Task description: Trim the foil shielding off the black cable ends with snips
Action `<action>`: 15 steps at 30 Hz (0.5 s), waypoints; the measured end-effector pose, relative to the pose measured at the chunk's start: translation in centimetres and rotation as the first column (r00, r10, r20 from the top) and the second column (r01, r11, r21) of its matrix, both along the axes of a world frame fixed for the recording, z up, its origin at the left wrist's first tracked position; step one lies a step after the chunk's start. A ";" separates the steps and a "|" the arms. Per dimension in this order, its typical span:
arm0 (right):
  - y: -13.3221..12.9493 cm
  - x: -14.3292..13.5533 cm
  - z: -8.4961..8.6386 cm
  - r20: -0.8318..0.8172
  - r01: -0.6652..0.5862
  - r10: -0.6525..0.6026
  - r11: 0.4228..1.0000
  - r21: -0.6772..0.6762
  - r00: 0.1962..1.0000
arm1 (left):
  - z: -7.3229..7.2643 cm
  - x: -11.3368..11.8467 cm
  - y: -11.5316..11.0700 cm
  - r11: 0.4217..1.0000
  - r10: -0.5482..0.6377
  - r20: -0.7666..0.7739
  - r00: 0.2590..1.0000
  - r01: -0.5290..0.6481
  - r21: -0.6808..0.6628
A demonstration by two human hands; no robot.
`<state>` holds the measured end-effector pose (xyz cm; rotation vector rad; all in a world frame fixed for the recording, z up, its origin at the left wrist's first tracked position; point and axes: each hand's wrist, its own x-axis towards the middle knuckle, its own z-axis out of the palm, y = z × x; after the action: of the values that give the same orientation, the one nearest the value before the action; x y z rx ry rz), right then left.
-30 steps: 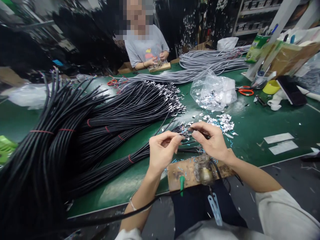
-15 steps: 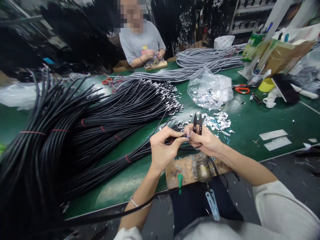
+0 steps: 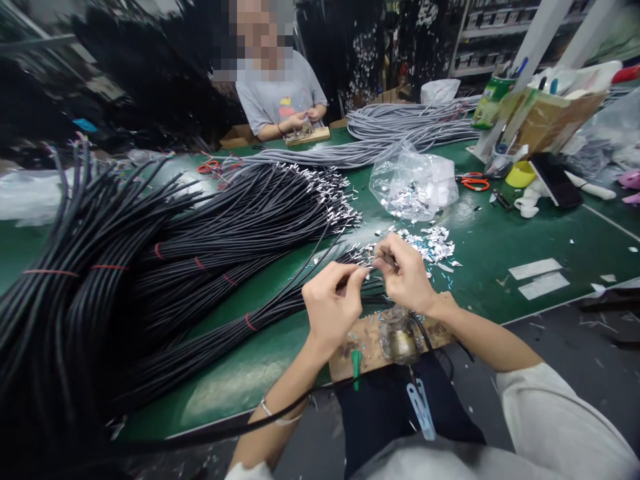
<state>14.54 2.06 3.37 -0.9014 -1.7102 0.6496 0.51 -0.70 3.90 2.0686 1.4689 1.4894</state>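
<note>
My left hand point(image 3: 333, 300) is closed in a pinch on the thin wire end of a black cable, whose tip is barely visible. Close against it, my right hand point(image 3: 407, 277) is closed, its fingertips meeting the wire end. The black thread snips are mostly hidden in that hand; only a dark bit shows between the fingers. A black cable point(image 3: 285, 412) runs across my left forearm. Beneath my hands, a wooden board point(image 3: 367, 353) carries a clear-wrapped, brass-coloured lump point(image 3: 401, 343) and a green clip point(image 3: 357, 368). Banded bundles of black cable point(image 3: 235, 233) lie to the left.
White and blue scraps point(image 3: 433, 245) lie past my right hand, beside a plastic bag point(image 3: 415, 183). Orange-handled scissors point(image 3: 474, 181) and a phone point(image 3: 555, 180) are farther right. Grey cables point(image 3: 390, 127) stretch across the back, where another person point(image 3: 283, 100) sits working.
My right hand has turned over towards the left hand's fingertips, and the snips' upright blades have gone out of sight. My left hand keeps its pinch. The view has shifted slightly.
</note>
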 end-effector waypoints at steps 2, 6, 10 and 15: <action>0.2 0.5 0.1 0.084 0.158 -0.170 0.979 0.131 0.982 | -0.1 0.3 -0.5 0.998 0.014 -0.022 1.000 -0.013 0.064; 1.0 2.1 0.8 -0.139 0.456 -0.437 0.876 0.155 0.888 | 0.1 0.2 -0.9 0.999 0.004 0.020 1.000 -0.005 0.053; 1.0 2.7 1.3 -0.025 0.177 -0.179 0.926 0.333 0.984 | 0.7 -0.7 -0.4 0.994 -0.070 0.085 0.994 0.076 -0.074; 0.6 2.5 -0.1 0.217 -0.009 -0.111 0.874 0.485 0.970 | 0.6 -0.9 -0.1 0.991 -0.064 0.087 0.994 0.073 -0.110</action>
<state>17.06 2.62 3.29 -0.6782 -1.9354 0.0565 -0.43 -0.80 4.48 1.9470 1.4028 1.4152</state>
